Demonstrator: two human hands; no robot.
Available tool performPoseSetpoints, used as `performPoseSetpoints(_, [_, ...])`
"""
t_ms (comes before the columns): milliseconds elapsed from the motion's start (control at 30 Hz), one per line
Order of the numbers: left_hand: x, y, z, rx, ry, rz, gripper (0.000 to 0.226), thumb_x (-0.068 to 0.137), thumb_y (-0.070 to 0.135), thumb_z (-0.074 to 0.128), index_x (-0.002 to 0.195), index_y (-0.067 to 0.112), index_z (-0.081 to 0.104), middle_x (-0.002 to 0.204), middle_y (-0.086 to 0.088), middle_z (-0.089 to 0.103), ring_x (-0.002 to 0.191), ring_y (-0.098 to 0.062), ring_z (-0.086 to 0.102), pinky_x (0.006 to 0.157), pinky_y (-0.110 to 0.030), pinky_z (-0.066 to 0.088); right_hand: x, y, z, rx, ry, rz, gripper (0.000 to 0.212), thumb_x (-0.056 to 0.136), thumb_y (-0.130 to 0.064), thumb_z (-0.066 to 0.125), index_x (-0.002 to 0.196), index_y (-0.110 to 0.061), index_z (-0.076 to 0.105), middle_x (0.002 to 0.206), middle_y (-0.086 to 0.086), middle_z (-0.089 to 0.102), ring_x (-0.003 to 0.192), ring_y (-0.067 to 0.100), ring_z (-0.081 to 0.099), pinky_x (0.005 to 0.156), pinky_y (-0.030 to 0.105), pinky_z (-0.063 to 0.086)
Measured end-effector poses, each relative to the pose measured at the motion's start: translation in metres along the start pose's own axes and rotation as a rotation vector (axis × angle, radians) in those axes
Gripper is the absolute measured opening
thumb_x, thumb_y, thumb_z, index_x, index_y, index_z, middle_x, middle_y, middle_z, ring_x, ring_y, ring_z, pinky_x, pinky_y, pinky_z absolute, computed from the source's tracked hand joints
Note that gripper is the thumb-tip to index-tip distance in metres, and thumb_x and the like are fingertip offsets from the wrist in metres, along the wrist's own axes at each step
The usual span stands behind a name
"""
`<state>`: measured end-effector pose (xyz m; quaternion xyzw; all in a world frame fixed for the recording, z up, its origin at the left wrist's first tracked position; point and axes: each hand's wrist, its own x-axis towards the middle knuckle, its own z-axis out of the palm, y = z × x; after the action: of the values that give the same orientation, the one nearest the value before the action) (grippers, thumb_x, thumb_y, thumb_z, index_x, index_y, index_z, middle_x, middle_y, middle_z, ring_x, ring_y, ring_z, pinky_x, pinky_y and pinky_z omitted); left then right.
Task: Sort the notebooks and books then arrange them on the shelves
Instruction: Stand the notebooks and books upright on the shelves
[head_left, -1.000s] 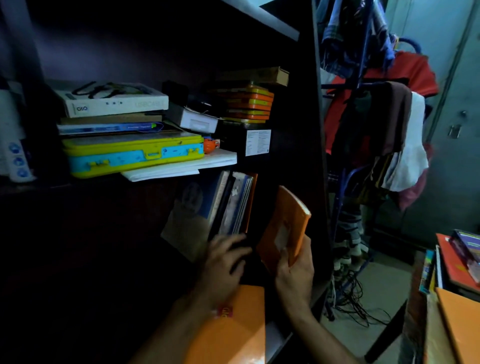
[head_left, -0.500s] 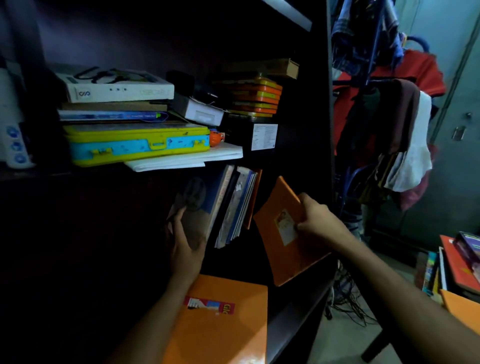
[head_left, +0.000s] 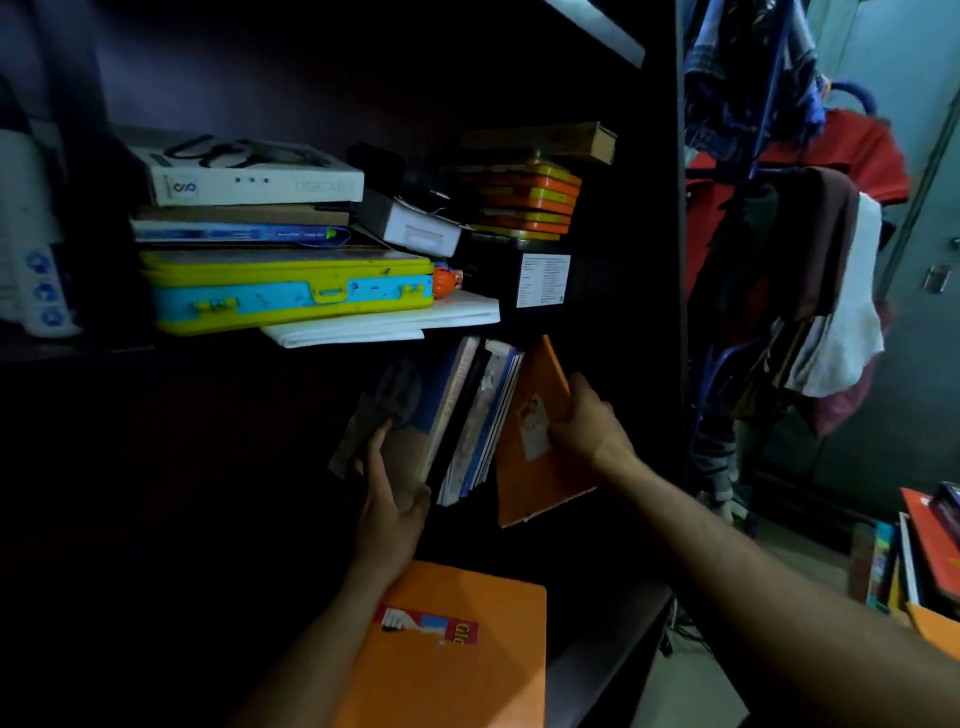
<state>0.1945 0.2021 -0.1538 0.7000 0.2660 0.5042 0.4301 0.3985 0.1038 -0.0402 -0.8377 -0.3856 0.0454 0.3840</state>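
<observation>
Inside a dark shelf unit, several books (head_left: 470, 421) lean to the right on the lower shelf. My left hand (head_left: 387, 499) presses against the cover of the outermost leaning book (head_left: 410, 395), fingers fairly straight. My right hand (head_left: 584, 426) grips the top right edge of an orange notebook (head_left: 524, 467) with a white label, held upright just right of the leaning row. A large orange notebook (head_left: 457, 649) with a red label lies flat under my left forearm.
The upper shelf holds a yellow and blue case (head_left: 291, 291), a white box (head_left: 249, 176), white papers (head_left: 384, 322) and stacked orange tins (head_left: 524, 202). Clothes hang on a rack (head_left: 789, 249) at the right. More books (head_left: 919, 561) are piled at the lower right.
My right hand has carried the orange notebook up and left, closer to the leaning row and more upright. My left hand has shifted from the books' edges to the outer cover.
</observation>
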Motion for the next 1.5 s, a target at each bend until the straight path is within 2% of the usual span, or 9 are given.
performPoseSetpoints(200, [-0.001,0.002,0.0,-0.025,-0.014,-0.005,0.085,0.093,-0.001,0.063,0.147,0.047,0.017,0.152,0.013,0.026,0.139,-0.007,0.026,0.106,-0.028,0.032,-0.009,0.024,0.039,0.267,0.176,-0.154,0.037,0.098,-0.029,0.056,0.113,-0.052,0.031,0.098,-0.017,0.058,0.089,0.015,0.067,0.079,0.048,0.061])
performPoseSetpoints(367, [0.0,-0.001,0.001,-0.036,-0.016,0.004,0.085,0.094,-0.001,0.063,0.146,0.051,0.019,0.151,0.014,0.029,0.14,-0.007,0.03,0.105,-0.028,0.035,-0.006,0.021,0.074,0.359,0.296,-0.141,0.031,0.103,-0.03,0.052,0.124,-0.041,0.034,0.091,-0.024,0.055,0.071,-0.005,0.061,0.05,0.012,0.051])
performPoseSetpoints(533, [0.003,-0.006,0.002,0.004,-0.017,0.002,0.086,0.092,-0.002,0.065,0.153,0.041,0.021,0.157,0.008,0.031,0.138,0.001,0.029,0.108,-0.022,0.031,-0.009,0.03,0.113,0.401,0.286,-0.234,0.056,0.098,-0.054,0.051,0.142,-0.031,0.026,0.127,-0.001,0.059,0.103,0.019,0.068,0.078,0.049,0.061])
performPoseSetpoints(733, [0.003,-0.006,0.0,0.023,-0.026,-0.031,0.083,0.092,-0.002,0.065,0.156,0.032,0.023,0.157,0.007,0.03,0.138,0.0,0.028,0.108,-0.024,0.03,-0.012,0.039,0.101,0.409,0.495,-0.192,0.045,0.093,-0.028,0.068,0.129,-0.022,0.041,0.119,-0.006,0.048,0.1,0.005,0.055,0.072,0.009,0.043])
performPoseSetpoints(900, [0.004,-0.006,0.0,0.02,-0.026,-0.043,0.083,0.091,-0.001,0.066,0.154,0.034,0.024,0.158,0.001,0.033,0.142,-0.013,0.033,0.108,-0.028,0.034,-0.008,0.041,0.102,0.457,0.453,-0.173,0.031,0.096,-0.021,0.064,0.115,-0.035,0.044,0.111,-0.009,0.056,0.095,0.001,0.058,0.081,0.031,0.058])
performPoseSetpoints(1067, [0.002,-0.005,0.001,0.01,-0.048,-0.049,0.083,0.093,0.001,0.065,0.155,0.037,0.022,0.16,0.007,0.029,0.139,-0.002,0.029,0.107,-0.026,0.032,-0.005,0.048,0.106,0.34,0.388,-0.262,0.043,0.098,-0.015,0.057,0.139,-0.026,0.049,0.125,-0.013,0.048,0.111,0.005,0.051,0.095,0.03,0.051])
performPoseSetpoints(1200, [0.002,-0.004,0.0,0.031,-0.06,-0.058,0.083,0.094,0.002,0.064,0.155,0.037,0.021,0.16,0.007,0.029,0.137,-0.002,0.029,0.103,-0.021,0.033,-0.003,0.045,0.108,0.092,0.197,-0.311,0.065,0.101,-0.014,0.052,0.157,-0.033,0.026,0.146,-0.006,0.038,0.122,0.009,0.034,0.103,0.023,0.034])
performPoseSetpoints(1400, [0.002,-0.008,0.002,0.053,-0.083,-0.07,0.08,0.094,0.005,0.065,0.153,0.039,0.023,0.157,0.004,0.036,0.131,-0.008,0.04,0.083,-0.006,0.037,-0.003,0.046,0.108,-0.019,-0.033,-0.311,0.093,0.096,-0.013,0.058,0.16,-0.033,-0.006,0.164,0.001,0.013,0.141,0.029,0.023,0.117,0.044,0.03])
performPoseSetpoints(1500, [0.004,-0.006,0.0,0.047,-0.093,-0.073,0.078,0.095,0.006,0.064,0.154,0.037,0.024,0.155,0.006,0.036,0.131,-0.009,0.041,0.082,-0.004,0.038,-0.008,0.042,0.106,0.155,0.016,-0.248,0.079,0.096,-0.019,0.061,0.158,-0.036,0.016,0.151,-0.004,0.021,0.141,0.025,0.029,0.113,0.046,0.042])
